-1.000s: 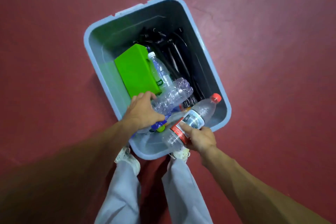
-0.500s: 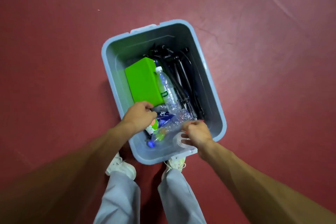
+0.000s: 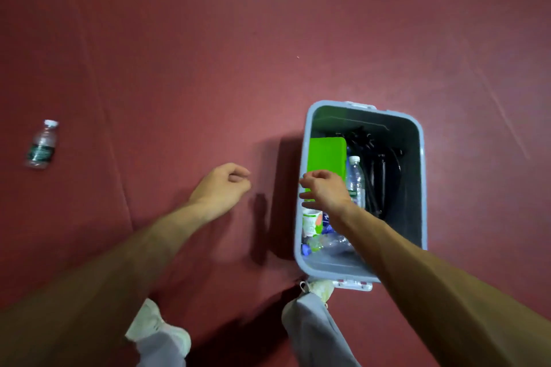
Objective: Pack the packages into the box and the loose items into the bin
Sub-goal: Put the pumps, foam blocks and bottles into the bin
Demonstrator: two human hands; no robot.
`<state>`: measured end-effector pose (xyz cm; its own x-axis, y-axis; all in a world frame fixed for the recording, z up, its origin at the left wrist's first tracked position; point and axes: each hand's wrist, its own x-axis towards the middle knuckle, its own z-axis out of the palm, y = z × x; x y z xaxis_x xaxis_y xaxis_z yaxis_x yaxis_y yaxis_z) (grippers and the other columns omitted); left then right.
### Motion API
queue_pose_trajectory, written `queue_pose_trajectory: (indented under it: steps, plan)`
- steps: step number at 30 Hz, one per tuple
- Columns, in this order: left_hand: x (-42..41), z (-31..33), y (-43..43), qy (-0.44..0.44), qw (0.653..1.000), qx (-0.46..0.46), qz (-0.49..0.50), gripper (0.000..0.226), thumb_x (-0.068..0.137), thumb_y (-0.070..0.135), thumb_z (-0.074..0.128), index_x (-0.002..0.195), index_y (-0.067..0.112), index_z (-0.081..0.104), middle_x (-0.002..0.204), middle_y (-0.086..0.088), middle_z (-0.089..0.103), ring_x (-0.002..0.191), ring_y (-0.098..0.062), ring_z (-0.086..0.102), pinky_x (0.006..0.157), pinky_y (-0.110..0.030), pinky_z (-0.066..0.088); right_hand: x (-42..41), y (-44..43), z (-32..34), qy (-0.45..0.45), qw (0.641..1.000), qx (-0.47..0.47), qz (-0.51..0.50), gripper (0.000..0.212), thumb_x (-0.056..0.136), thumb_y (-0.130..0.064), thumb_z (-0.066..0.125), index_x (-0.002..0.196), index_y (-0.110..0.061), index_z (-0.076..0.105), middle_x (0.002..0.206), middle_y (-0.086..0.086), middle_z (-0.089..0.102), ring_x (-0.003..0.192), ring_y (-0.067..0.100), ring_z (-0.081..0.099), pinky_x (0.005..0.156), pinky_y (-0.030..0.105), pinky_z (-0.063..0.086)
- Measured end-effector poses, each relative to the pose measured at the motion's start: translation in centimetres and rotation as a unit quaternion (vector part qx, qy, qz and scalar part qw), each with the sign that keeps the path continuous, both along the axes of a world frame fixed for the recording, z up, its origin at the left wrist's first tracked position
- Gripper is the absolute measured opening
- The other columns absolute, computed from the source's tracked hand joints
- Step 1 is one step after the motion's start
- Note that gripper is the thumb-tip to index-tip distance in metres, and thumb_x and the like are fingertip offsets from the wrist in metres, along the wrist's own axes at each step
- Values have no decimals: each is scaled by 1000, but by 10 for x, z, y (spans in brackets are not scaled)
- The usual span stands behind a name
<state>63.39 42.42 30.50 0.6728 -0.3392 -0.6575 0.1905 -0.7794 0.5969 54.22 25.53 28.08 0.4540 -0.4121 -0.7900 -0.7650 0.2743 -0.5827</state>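
- Head view: the left hand [image 3: 222, 186] hung loosely curled and empty over the red floor [image 3: 179, 68] at mid-frame. It was probably ready to fetch the small bottle [image 3: 41, 144], which lay at the far left, well apart from the bin [image 3: 422, 176].
- The right hand [image 3: 323, 191] hovered empty with slack fingers over the bin's left rim, right of centre.
- Inside the bin lay a green block [image 3: 327, 155], a clear bottle [image 3: 355, 179], black tangled parts [image 3: 378, 164], a paper cup [image 3: 311, 222] and crushed bottles [image 3: 334, 243].
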Motion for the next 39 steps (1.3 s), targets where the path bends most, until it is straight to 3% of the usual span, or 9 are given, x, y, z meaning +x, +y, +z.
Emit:
queue_pose_trajectory:
  steps: [3, 5, 8, 13, 16, 24, 29, 34, 39]
  plan:
    - [34, 13, 104, -9, 998, 1, 65, 24, 87, 16, 57, 110, 17, 66, 76, 10, 57, 64, -5, 50, 54, -9, 36, 58, 89, 13, -12, 998, 3, 69, 27, 88, -2, 50, 68, -19, 46, 61, 1, 38, 42, 8, 40, 42, 18, 34]
    - [55, 26, 177, -12, 994, 8, 105, 24, 88, 15, 58, 110, 16, 65, 86, 5, 64, 74, -10, 57, 60, -10, 38, 96, 152, 28, -18, 993, -12, 113, 13, 87, -7, 56, 78, -16, 53, 67, 1, 48, 56, 14, 51, 49, 23, 45]
    - [88, 43, 285, -12, 983, 12, 181, 23, 87, 14, 60, 109, 14, 67, 102, -5, 69, 93, -19, 62, 76, -19, 39, 151, 248, 53, -41, 985, -5, 170, 5, 89, -10, 58, 91, -13, 56, 76, 1, 53, 73, 19, 54, 63, 28, 47]
    - [128, 62, 435, -36, 960, 31, 275, 14, 85, 18, 63, 98, 22, 68, 94, 2, 67, 93, -17, 62, 77, -22, 40, 222, 375, 76, -60, 964, -7, 258, 5, 88, -11, 60, 93, -12, 57, 80, 3, 55, 73, 20, 53, 66, 30, 43]
    - [145, 64, 500, -35, 944, 57, 324, 18, 85, 19, 61, 101, 22, 67, 95, 3, 67, 96, -18, 62, 79, -23, 40, 254, 428, 76, -58, 951, -2, 303, 8, 88, -11, 61, 83, -14, 56, 79, 4, 56, 74, 20, 54, 70, 33, 43]
    - [218, 41, 582, -9, 921, 107, 375, 23, 87, 18, 59, 109, 22, 64, 107, 8, 59, 101, -9, 52, 86, -20, 35, 360, 492, 21, -27, 938, 8, 345, 6, 86, -15, 64, 88, -12, 60, 82, 6, 60, 75, 21, 56, 72, 37, 49]
    - [293, 15, 608, 6, 912, 128, 390, 26, 89, 16, 57, 114, 17, 64, 108, 6, 58, 98, -8, 51, 83, -17, 33, 436, 529, -43, 14, 931, 5, 365, 28, 75, -29, 69, 98, -15, 62, 92, 6, 66, 86, 28, 64, 87, 46, 54]
    - [333, -46, 623, 12, 898, 118, 424, 23, 88, 14, 59, 110, 12, 66, 111, -1, 64, 106, -16, 58, 85, -18, 35, 471, 560, -110, 72, 919, -17, 387, 38, 77, -33, 70, 109, -14, 61, 103, 10, 68, 95, 29, 65, 89, 48, 54]
    - [350, -127, 652, 25, 891, 108, 439, 23, 88, 12, 60, 109, 12, 66, 105, -2, 65, 107, -19, 60, 82, -19, 39, 498, 594, -197, 112, 919, -46, 374, 49, 77, -39, 71, 111, -6, 59, 99, 13, 66, 84, 30, 65, 88, 50, 54]
